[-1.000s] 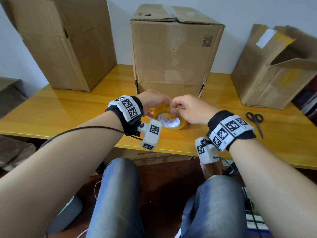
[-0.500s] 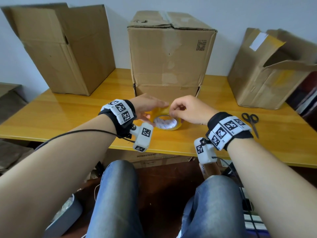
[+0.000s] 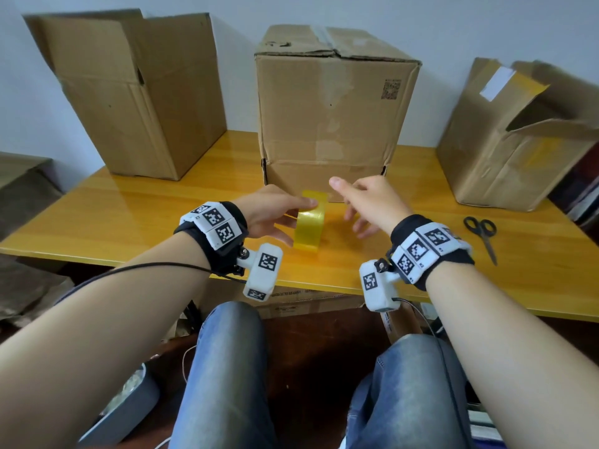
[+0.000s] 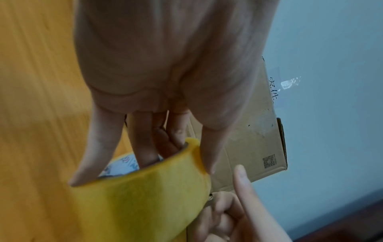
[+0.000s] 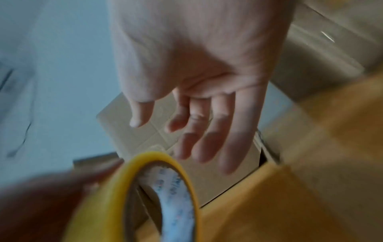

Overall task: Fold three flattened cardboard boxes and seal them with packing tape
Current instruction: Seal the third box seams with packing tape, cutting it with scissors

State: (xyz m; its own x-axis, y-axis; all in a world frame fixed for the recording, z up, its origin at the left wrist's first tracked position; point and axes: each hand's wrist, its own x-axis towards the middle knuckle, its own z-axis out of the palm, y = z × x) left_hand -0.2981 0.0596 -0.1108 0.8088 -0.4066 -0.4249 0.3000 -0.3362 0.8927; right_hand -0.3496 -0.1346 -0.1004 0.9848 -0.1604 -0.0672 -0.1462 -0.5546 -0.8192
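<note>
We see glossy varnished wood counter (image 3: pixel 136 218), matt creased cardboard box (image 3: pixel 330 118), shiny yellow plastic tape roll (image 3: pixel 309 226), its paper core

Soft, even daylight fills the head view, with pale glare on the glossy bench (image 3: pixel 136 218) and wide-angle bending at the edges. The right box (image 3: pixel 505 150) smears with motion blur. Both wrist views are dimmer, soft and blurred, worst at the right hand (image 5: pixel 199 68)
</note>
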